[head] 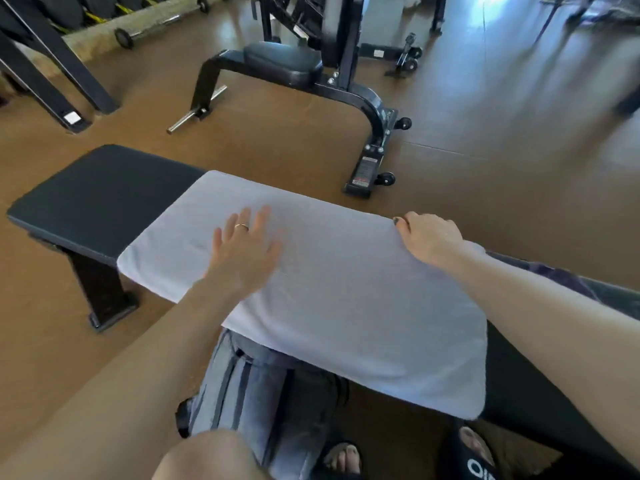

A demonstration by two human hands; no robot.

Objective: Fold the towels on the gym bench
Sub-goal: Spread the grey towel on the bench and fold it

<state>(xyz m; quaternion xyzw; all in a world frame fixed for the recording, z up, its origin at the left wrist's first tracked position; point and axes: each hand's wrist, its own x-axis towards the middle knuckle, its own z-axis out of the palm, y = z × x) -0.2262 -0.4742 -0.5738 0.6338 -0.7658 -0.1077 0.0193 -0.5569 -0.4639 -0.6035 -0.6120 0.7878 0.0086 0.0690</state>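
A pale grey towel (346, 296) lies spread flat along the black padded gym bench (100, 199), covering its middle. My left hand (246, 251) rests flat on the towel's left half, fingers straight and spread, a ring on one finger. At the towel's far edge, my right hand (429, 237) has its fingers curled over the edge, gripping the cloth. A dark patterned cloth (568, 278) shows on the bench behind my right forearm.
A grey striped bag (256, 393) sits on the floor under the bench by my sandalled feet (343, 459). Another black bench machine (298, 67) stands beyond on the brown floor. Barbells and rack legs (59, 74) fill the far left.
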